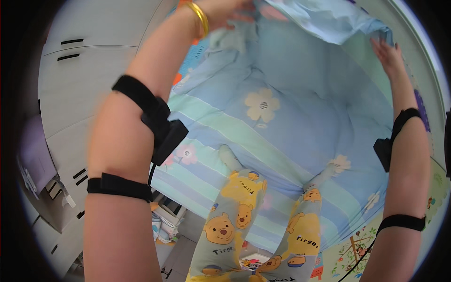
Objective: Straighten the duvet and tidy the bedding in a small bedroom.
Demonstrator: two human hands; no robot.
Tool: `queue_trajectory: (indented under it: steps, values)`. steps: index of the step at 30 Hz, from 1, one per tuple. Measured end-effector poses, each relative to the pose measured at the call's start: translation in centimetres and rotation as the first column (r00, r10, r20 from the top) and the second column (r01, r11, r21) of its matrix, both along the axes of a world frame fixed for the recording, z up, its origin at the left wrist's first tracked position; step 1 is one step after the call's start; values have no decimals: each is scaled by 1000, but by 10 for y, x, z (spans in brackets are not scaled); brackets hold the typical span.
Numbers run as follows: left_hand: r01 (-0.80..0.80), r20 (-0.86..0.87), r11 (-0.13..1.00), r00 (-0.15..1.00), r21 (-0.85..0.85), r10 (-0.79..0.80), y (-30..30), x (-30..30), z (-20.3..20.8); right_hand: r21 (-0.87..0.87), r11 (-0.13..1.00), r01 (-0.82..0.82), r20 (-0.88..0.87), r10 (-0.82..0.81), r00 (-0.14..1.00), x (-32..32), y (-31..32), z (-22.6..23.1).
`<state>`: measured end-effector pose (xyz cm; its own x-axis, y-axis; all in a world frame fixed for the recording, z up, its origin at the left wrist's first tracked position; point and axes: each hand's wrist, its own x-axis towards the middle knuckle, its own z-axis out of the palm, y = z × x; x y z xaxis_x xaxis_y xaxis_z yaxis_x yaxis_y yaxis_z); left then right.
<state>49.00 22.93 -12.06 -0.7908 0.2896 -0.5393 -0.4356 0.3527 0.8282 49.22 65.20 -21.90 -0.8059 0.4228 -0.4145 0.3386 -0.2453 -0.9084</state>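
A light-blue cloth, like a thin quilt or sheet (324, 21), is lifted in the air at the top of the view. Its right edge narrows to the fingers of my right hand (389, 54), which seem closed on it. My left hand (232, 13), partly cut off by the top edge and a little blurred, is beside the cloth's left side with its fingers stretched apart. Below both hands spreads a bed sheet (300, 136) in blue and mint stripes with large flowers, wrinkled in places. My legs, in printed pyjama trousers (235, 221), kneel on it.
White cabinets (94, 89) with black handles line the left side. A purple panel (36, 145) stands at far left. Papers or packets (164, 225) lie low beside the bed. A wall with coloured decorations (357, 251) borders the right. Black straps with small boxes (164, 136) sit on my arms.
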Motion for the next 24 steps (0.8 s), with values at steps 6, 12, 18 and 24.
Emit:
queue_trajectory:
  steps: [6,12,18,24]
  values:
    - [-3,99,988,995,-153,18,-133,107,-64,88,871,-483,468,392,792,98,-100,-73]
    - [-392,286,863,829,-318,481,-270,250,-127,59,98,-993,710,695,111,154,-218,-94]
    - [-363,223,816,839,-449,496,-370,336,-152,147,-108,-983,764,644,44,117,-309,-73]
    - [-170,111,699,935,-694,338,-388,308,-149,332,-135,-933,788,583,196,12,-327,-76]
